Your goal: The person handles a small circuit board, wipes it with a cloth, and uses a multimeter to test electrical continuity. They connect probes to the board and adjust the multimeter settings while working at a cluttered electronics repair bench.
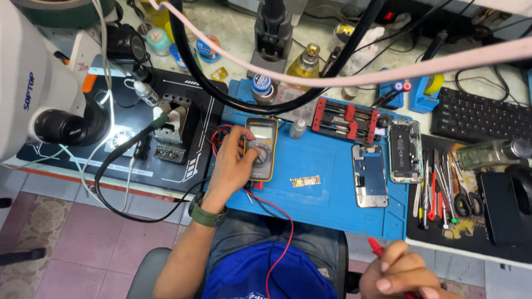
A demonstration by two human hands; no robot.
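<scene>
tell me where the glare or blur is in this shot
Head view: bright glare from the ring light under the microscope; the pink cable crossing close to the lens is soft; the right hand at the frame's bottom edge is slightly blurred; the multimeter is sharp.

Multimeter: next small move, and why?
Probably bring the red probe up to the small board on the blue mat. The left hand is on the multimeter dial, while the right hand holds the probe low, off the bench, away from the board.
</scene>
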